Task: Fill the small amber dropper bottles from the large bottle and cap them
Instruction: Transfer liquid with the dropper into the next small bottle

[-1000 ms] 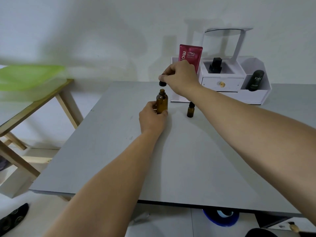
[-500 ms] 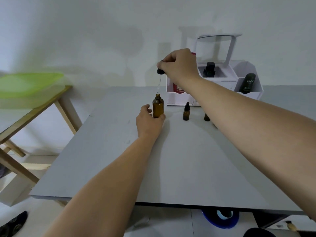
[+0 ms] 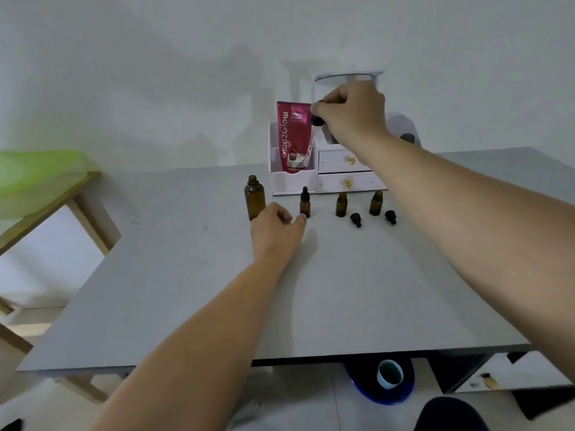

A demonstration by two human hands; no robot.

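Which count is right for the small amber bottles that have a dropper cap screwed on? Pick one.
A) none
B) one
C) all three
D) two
B: only the leftmost small bottle wears a black dropper cap. The middle small bottle and the right small bottle stand open-necked, with loose caps lying beside them.

Mid-frame row, upright: lg amber bottle uncapped; sm bottle 1 capped; sm bottle 2 & sm bottle 3 open, black caps lying beside.

At twelve o'clock on the grey table I see a white drawer organizer holding a pink tube; at nine o'clock, a wooden side table carries a blurred green sheet.
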